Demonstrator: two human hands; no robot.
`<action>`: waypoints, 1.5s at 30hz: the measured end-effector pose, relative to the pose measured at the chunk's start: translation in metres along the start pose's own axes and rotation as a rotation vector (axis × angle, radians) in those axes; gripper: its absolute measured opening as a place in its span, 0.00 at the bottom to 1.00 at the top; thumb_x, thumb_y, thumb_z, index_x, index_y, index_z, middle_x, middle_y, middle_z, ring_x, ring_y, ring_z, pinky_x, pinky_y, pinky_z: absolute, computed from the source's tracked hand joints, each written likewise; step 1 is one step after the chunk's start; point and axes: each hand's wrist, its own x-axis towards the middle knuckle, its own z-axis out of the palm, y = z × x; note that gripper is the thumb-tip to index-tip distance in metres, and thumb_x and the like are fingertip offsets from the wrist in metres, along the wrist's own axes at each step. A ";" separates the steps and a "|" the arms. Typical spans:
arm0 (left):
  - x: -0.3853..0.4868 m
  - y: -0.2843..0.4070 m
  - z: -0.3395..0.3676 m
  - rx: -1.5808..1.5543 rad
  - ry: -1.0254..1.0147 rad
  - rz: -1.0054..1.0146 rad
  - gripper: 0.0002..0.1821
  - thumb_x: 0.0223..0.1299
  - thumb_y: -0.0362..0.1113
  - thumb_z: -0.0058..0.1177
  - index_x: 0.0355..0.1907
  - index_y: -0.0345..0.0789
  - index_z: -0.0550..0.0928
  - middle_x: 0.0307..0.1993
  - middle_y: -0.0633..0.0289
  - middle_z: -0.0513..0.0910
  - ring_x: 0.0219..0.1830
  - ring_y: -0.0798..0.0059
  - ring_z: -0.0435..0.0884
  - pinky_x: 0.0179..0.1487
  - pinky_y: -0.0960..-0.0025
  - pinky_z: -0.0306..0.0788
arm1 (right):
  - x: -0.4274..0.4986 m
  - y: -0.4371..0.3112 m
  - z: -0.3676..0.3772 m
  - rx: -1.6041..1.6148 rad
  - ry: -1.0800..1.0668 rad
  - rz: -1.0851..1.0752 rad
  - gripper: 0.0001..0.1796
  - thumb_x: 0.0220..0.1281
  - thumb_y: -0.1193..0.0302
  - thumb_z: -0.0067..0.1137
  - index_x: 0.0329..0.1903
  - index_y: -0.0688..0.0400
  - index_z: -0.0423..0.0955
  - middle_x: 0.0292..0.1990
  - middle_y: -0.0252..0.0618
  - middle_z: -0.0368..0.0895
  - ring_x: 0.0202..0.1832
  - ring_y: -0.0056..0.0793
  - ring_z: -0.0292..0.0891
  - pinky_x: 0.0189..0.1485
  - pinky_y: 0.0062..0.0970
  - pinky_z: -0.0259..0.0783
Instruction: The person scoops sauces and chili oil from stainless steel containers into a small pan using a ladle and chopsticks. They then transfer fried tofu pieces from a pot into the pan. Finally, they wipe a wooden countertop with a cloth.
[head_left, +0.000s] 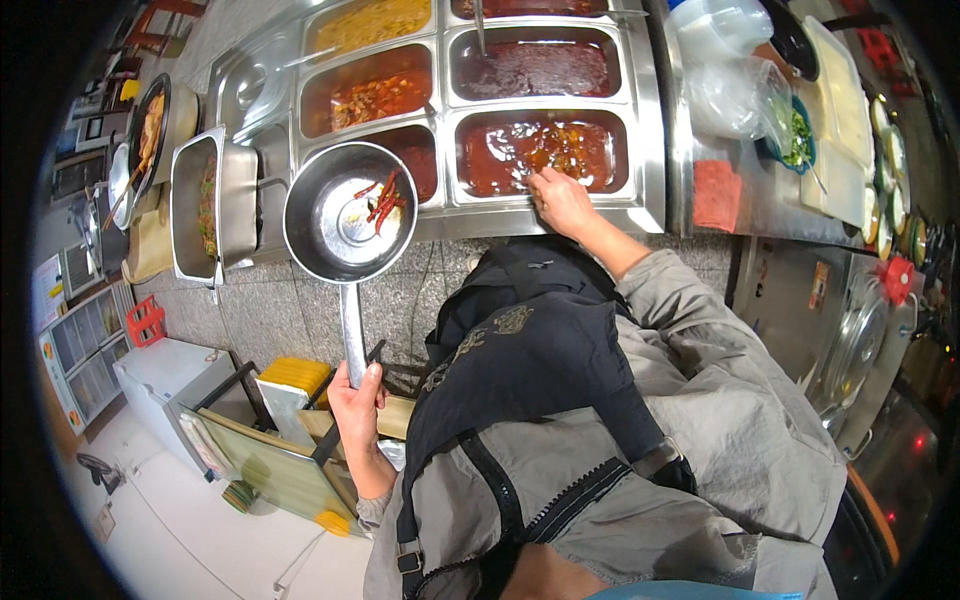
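My left hand (358, 409) is closed around the handle of a metal saucepan (351, 276), held out left of my body. Dried red chilies (384, 202) lie on the pan's bottom, towards its right side. Over the near edge of a steel food pan (480, 161) with red, oily broth is my right hand (559, 199), fingers bent together; whether they pinch anything is hidden. Behind stand further steel pans, one with dark red sauce (532, 69), one with red stew (382, 97) and one with yellowish food (371, 26). The saucepan partly covers another red-filled pan (414, 161).
A deep steel pan with vegetables (180, 217) juts over the counter edge at left. On the right counter are a red cloth (716, 195), a plastic bag (724, 97), a teal basket of chopped greens (810, 135) and pale plastic containers (832, 180). A glass-topped table (277, 465) stands lower left.
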 end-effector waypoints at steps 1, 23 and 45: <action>0.001 0.000 0.000 -0.003 -0.003 0.002 0.07 0.59 0.33 0.57 0.31 0.35 0.74 0.16 0.71 0.70 0.14 0.88 0.64 0.20 0.81 0.61 | -0.002 0.001 -0.002 0.002 0.012 0.001 0.07 0.54 0.75 0.53 0.37 0.58 0.73 0.31 0.44 0.72 0.34 0.47 0.74 0.35 0.41 0.72; 0.012 0.012 0.008 0.067 -0.056 0.000 0.08 0.59 0.35 0.58 0.31 0.35 0.74 0.16 0.71 0.71 0.15 0.88 0.65 0.20 0.82 0.60 | 0.000 0.101 -0.062 0.406 0.381 0.508 0.14 0.66 0.63 0.49 0.43 0.60 0.77 0.36 0.45 0.82 0.38 0.37 0.79 0.45 0.28 0.71; 0.002 0.004 0.004 0.055 -0.036 -0.003 0.08 0.60 0.36 0.56 0.31 0.35 0.74 0.16 0.70 0.70 0.15 0.86 0.65 0.23 0.80 0.61 | 0.029 0.114 -0.023 0.883 0.209 0.759 0.12 0.67 0.66 0.48 0.40 0.60 0.78 0.28 0.31 0.80 0.24 0.15 0.68 0.28 0.17 0.66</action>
